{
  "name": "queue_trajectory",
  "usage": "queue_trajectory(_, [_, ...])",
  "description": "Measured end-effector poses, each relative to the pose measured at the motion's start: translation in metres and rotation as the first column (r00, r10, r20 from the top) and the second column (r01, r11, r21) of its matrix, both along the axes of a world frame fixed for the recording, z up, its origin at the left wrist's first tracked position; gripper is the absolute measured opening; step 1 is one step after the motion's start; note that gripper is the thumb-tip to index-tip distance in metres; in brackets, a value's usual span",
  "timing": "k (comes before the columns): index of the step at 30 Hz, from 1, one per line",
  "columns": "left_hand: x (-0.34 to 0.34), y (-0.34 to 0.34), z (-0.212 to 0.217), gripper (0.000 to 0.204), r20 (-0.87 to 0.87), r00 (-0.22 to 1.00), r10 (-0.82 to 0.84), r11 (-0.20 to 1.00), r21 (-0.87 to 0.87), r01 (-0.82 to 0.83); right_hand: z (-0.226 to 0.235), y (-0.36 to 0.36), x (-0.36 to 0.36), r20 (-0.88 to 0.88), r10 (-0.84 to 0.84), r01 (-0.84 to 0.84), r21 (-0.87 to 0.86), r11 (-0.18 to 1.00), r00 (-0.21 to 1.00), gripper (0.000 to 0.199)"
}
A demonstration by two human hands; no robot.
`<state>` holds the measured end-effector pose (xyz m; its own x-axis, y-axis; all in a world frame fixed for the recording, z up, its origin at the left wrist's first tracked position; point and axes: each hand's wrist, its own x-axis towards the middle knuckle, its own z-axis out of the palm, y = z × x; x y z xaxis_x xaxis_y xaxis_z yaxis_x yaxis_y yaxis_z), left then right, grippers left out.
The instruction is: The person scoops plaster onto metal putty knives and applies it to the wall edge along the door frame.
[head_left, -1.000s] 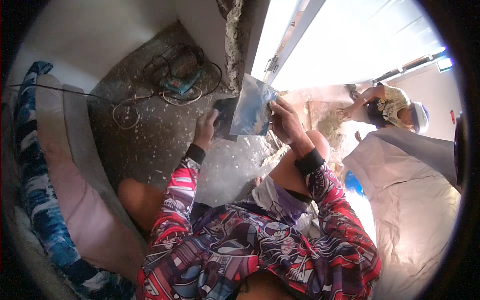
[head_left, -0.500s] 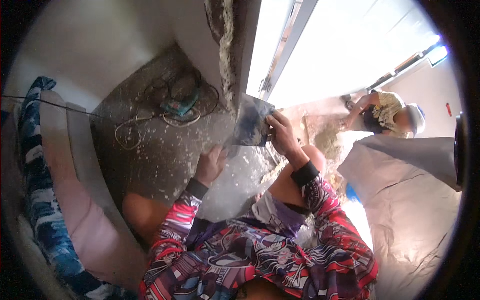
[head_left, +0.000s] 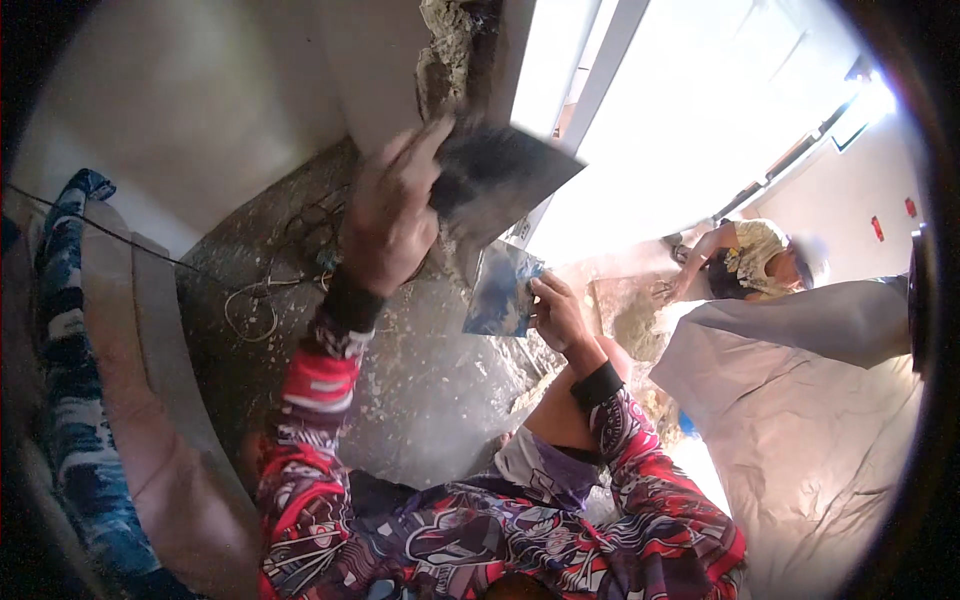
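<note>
gripping steel trowels, both hands (left (head_left: 392,215), right (head_left: 560,315)) face a crumbling wall edge (head_left: 447,50) above speckled floor (head_left: 430,380).

2 small red signs (head_left: 877,228) on right wall

Both arms in long sleeves, same busy print: red, white, black and purple-blue swirls, comic-style graphics. Left sleeve (head_left: 310,420) shows a solid red band near the forearm, then patterned white/black below it. Right sleeve (head_left: 650,470) is redder toward the elbow, with dark line work over it. Black ribbed cuff on each wrist: left cuff (head_left: 350,300), right cuff (head_left: 597,385). Left hand (head_left: 390,215) and right hand (head_left: 560,315) are bare, no gloves. Same print covers the torso (head_left: 480,545) at the lower edge. Pale purple-white shorts (head_left: 535,465) over one knee.
</note>
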<state>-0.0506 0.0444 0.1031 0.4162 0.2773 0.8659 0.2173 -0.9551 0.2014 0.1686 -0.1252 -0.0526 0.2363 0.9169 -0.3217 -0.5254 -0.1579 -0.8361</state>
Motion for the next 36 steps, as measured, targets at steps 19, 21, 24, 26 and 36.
queue_trajectory(19, [0.067, 0.044, 0.013, 0.072, 0.265, 0.964, 0.002, 0.985, 0.163, -0.047, 0.007, -0.007, -0.003, 0.009, -0.012, 0.012, 0.011, 1.000, 1.000, 0.029])
queue_trajectory(21, [0.063, 0.041, 0.002, 0.074, 0.205, 0.978, 0.025, 0.981, 0.182, -0.063, 0.008, -0.007, -0.005, 0.001, -0.024, 0.024, -0.001, 1.000, 1.000, 0.028])
queue_trajectory(24, [0.059, 0.036, -0.012, 0.074, 0.171, 0.985, -0.006, 0.984, 0.175, -0.024, 0.005, -0.008, -0.003, 0.003, -0.026, 0.026, 0.004, 1.000, 1.000, 0.027])
queue_trajectory(26, [0.057, 0.031, -0.021, 0.073, 0.153, 0.988, -0.015, 0.988, 0.157, -0.010, 0.001, -0.012, 0.003, 0.045, 0.011, -0.011, 0.002, 1.000, 0.999, 0.027])
queue_trajectory(36, [0.045, 0.031, -0.074, 0.072, 0.017, 0.999, -0.041, 0.996, 0.074, 0.039, 0.004, -0.012, -0.003, 0.011, -0.035, 0.035, -0.002, 0.999, 0.999, 0.031])
